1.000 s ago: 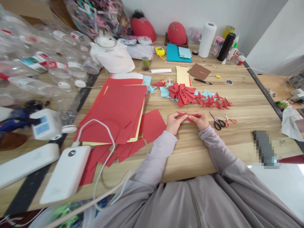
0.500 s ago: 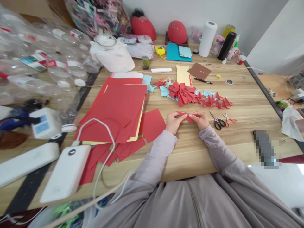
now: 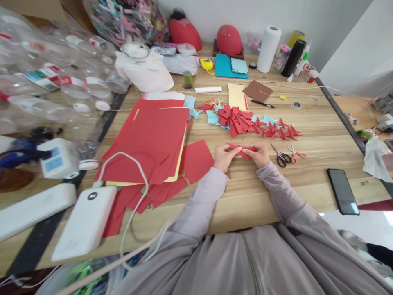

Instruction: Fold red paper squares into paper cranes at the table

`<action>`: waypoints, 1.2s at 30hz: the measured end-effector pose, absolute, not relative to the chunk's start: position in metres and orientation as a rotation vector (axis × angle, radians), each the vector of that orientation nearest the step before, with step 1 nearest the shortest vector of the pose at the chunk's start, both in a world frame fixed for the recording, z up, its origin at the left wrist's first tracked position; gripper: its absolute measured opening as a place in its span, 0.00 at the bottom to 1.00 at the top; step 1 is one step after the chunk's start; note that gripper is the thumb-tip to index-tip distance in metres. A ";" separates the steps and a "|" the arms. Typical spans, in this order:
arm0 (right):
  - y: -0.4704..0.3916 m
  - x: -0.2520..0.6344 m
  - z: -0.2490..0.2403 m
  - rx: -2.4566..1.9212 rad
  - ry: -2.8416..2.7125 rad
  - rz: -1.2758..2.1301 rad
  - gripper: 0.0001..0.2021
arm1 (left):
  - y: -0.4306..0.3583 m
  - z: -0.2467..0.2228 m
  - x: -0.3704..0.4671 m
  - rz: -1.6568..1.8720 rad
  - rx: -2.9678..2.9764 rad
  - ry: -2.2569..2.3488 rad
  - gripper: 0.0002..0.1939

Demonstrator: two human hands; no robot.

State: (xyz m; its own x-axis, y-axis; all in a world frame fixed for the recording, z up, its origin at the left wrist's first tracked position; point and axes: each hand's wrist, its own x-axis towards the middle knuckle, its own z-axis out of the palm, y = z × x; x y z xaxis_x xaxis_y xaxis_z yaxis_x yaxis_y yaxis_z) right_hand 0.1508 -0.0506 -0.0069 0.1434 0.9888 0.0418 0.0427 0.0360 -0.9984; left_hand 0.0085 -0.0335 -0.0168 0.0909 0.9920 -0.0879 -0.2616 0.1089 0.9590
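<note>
Left hand (image 3: 224, 158) and right hand (image 3: 260, 156) stay pinched on folded red paper (image 3: 244, 155), barely shifted since second ago; folding still under way.

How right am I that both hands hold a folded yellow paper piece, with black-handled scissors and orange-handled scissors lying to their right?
Only the colour is wrong: in the head view, the left hand and right hand hold a folded red paper piece. The black-handled metal scissors and orange-handled metal scissors do lie to their right.
</note>
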 end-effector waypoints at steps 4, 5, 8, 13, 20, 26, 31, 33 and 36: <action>-0.050 0.151 -0.008 -1.274 -1.143 1.052 0.12 | -0.034 -0.016 0.009 1.182 0.966 1.004 0.15; -0.050 0.151 -0.008 -1.277 -1.142 1.050 0.12 | -0.034 -0.016 0.009 1.184 0.965 1.005 0.15; -0.050 0.151 -0.008 -1.291 -1.144 1.043 0.12 | -0.035 -0.015 0.009 1.205 0.989 1.007 0.15; -0.050 0.151 -0.007 -1.288 -1.150 1.036 0.13 | -0.035 -0.014 0.009 1.242 1.024 1.004 0.14; -0.049 0.150 -0.011 -1.292 -1.201 1.017 0.14 | -0.035 -0.008 0.008 1.245 1.028 1.058 0.13; -0.050 0.150 -0.010 -1.264 -1.207 1.040 0.13 | -0.035 -0.005 0.008 1.202 0.962 1.047 0.14; -0.049 0.152 -0.010 -1.261 -1.097 1.059 0.13 | -0.037 -0.006 0.012 1.165 0.929 0.970 0.15; -0.048 0.153 -0.011 -1.265 -1.062 1.083 0.13 | -0.037 -0.008 0.012 1.156 0.952 0.983 0.14; -0.047 0.152 -0.010 -1.264 -1.034 1.106 0.13 | -0.036 -0.009 0.012 1.172 0.996 1.024 0.14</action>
